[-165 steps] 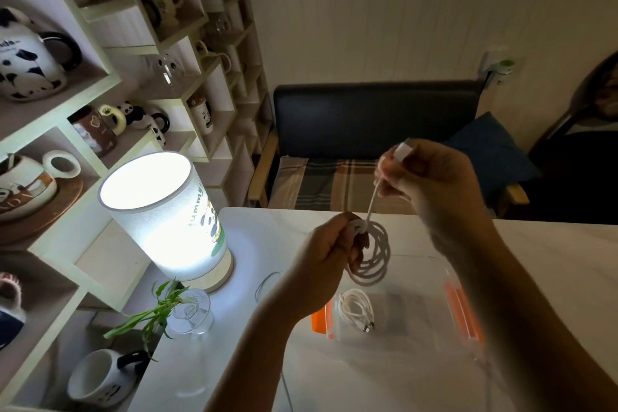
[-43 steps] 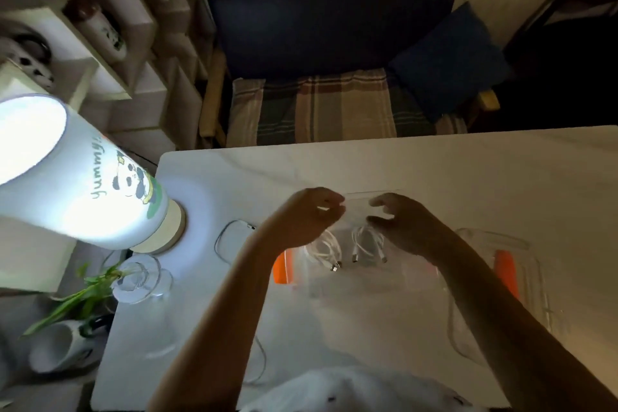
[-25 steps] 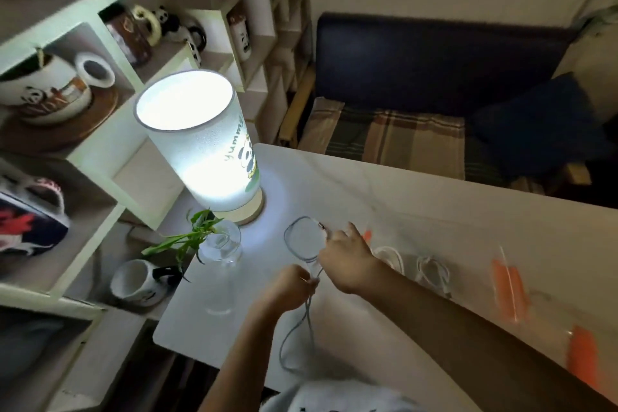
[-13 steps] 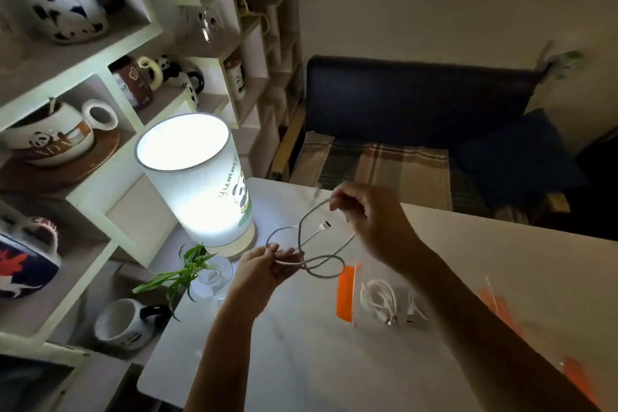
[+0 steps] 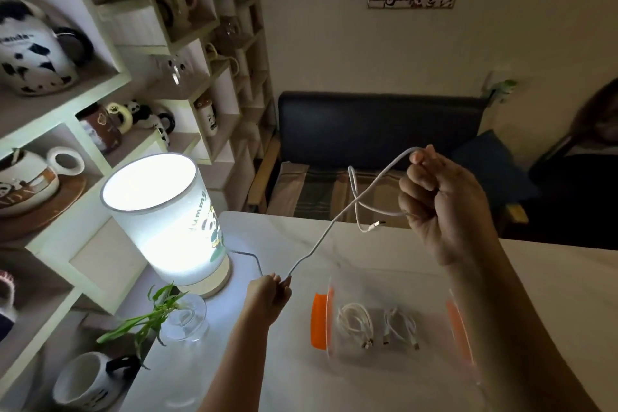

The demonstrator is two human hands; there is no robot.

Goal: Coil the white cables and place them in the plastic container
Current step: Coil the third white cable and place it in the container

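A white cable [image 5: 337, 221] stretches in the air between my two hands above the table. My left hand [image 5: 267, 294] pinches its lower part near the lamp's base. Raised high on the right, my right hand [image 5: 441, 207] grips the cable's upper part, and a loop with a plug end [image 5: 373, 227] hangs from that fist. Below, the clear plastic container [image 5: 394, 361] with orange clips lies on the table. Two coiled white cables [image 5: 356, 323] [image 5: 399, 328] rest side by side inside it.
A lit cylindrical lamp [image 5: 160, 214] stands at the table's left, with a glass vase and green plant [image 5: 180, 314] before it. Shelves of mugs fill the left side. A dark sofa [image 5: 374, 130] lies behind the white table [image 5: 551, 294].
My hands have pulled apart: the right one rose up and to the right, the left dropped toward the table. The loosely looped cable is now drawn out in a long line.
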